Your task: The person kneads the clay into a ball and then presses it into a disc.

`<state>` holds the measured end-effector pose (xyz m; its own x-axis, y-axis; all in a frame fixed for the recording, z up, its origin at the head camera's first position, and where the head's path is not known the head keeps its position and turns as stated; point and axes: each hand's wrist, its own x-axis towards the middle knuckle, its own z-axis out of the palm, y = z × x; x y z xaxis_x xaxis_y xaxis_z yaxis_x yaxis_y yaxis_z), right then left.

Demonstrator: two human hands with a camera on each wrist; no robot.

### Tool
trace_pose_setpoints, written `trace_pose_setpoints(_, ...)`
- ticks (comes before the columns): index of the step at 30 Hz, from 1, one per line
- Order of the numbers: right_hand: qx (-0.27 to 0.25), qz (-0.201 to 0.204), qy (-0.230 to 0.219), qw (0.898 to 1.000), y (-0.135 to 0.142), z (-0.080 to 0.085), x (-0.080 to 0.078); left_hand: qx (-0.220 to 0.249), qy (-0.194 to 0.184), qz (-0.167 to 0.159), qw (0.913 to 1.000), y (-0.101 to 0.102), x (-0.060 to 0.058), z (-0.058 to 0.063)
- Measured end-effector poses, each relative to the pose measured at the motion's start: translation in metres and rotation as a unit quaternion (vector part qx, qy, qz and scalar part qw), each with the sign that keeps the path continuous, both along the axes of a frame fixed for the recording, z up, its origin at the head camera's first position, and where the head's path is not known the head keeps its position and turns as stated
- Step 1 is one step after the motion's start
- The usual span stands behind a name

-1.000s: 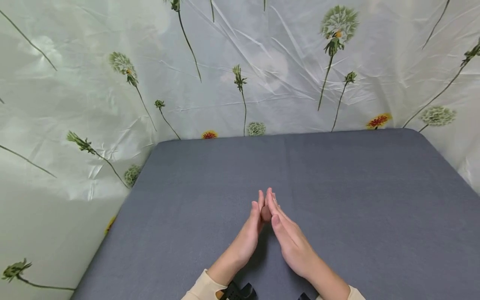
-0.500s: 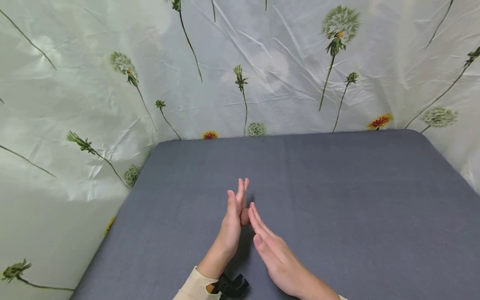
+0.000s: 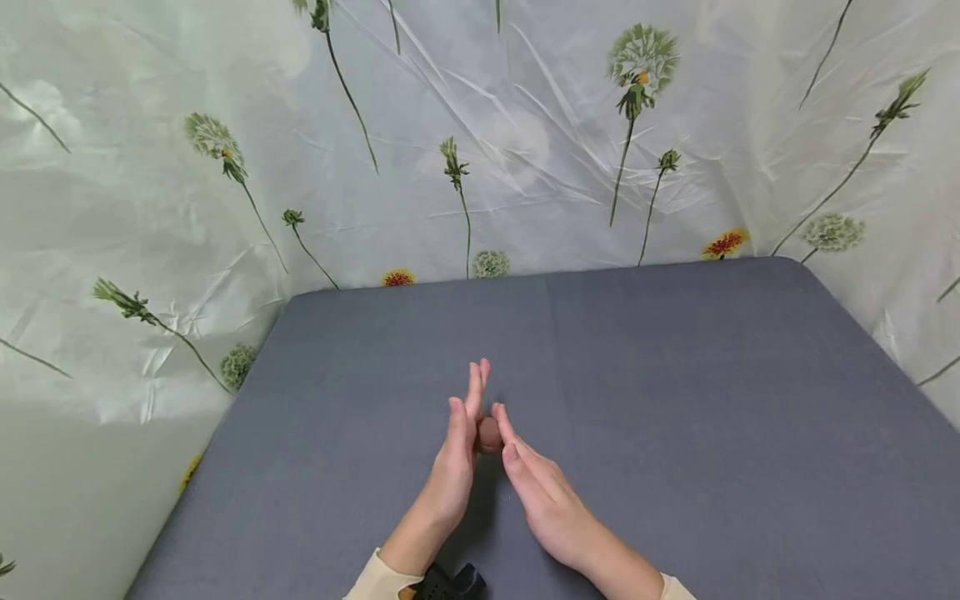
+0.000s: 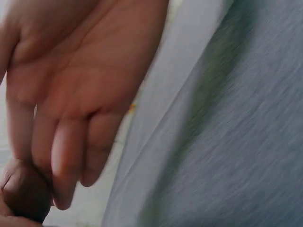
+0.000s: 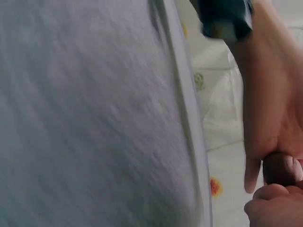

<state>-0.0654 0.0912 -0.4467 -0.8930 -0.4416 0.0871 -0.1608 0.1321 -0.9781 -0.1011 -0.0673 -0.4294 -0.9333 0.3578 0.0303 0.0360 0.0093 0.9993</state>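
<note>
A small brown ball [image 3: 490, 435], like a lump of modelling clay, sits between my two hands above the table. My left hand [image 3: 452, 467] stands on edge with straight fingers, its finger side against the ball. From the other side my right hand [image 3: 546, 500] slants in, straight fingers touching the ball and pointing forward. The left fingertips reach farther forward than the right ones. In the left wrist view the brown ball [image 4: 26, 191] lies at the fingers, partly covered by the other hand. The right wrist view shows the brown ball [image 5: 281, 169] against the opposite palm, fingertips in front.
Under the hands spreads a table with a grey cloth [image 3: 675, 400]. Behind it and at its left hangs a pale, shiny curtain [image 3: 360, 208] printed with dandelions. A black strap device [image 3: 450, 583] sits on the left wrist.
The right hand has slid back relative to the left hand, with the ball between them throughout. More of the ball shows now than half a second ago. The head view has turned slightly right.
</note>
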Motion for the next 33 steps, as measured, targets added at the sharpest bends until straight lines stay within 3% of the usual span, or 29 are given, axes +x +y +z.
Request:
trace_pose_setpoints(3,-0.008,0.023,0.034,0.999,-0.005,-0.001,0.006,0.010,-0.009,0.027,0.9995,-0.007,-0.006,0.002)
trace_pose_setpoints(6,-0.016,0.018,0.077,0.997,-0.007,-0.001,0.011,0.008,-0.026,0.029,0.9992,-0.010,-0.009,-0.001)
trace_pose_setpoints(12,-0.020,-0.041,0.124,0.991,0.000,-0.002,0.005,-0.030,-0.045,-0.008,0.9985,0.006,-0.002,-0.008)
trace_pose_setpoints(17,-0.014,-0.080,0.068,0.994,0.007,0.000,-0.005,-0.045,-0.039,-0.044,0.9973,0.015,0.008,-0.011)
trace_pose_setpoints(21,-0.015,-0.038,-0.001,0.999,0.002,-0.002,-0.005,-0.034,0.004,-0.012,0.9993,0.007,0.008,-0.003)
trace_pose_setpoints(23,-0.012,-0.012,-0.015,1.000,-0.002,-0.003,-0.003,-0.026,0.020,0.008,0.9994,0.001,0.005,0.001)
trace_pose_setpoints(26,-0.013,0.011,0.010,1.000,-0.006,-0.005,0.001,-0.032,0.025,0.030,0.9987,-0.007,-0.001,0.001)
trace_pose_setpoints(30,-0.023,0.006,0.089,0.996,-0.004,-0.005,0.003,-0.034,0.001,0.047,0.9983,-0.009,-0.007,-0.005)
trace_pose_setpoints(33,-0.030,-0.011,0.130,0.991,0.001,-0.004,0.000,-0.028,-0.022,0.029,0.9989,-0.002,-0.006,-0.011)
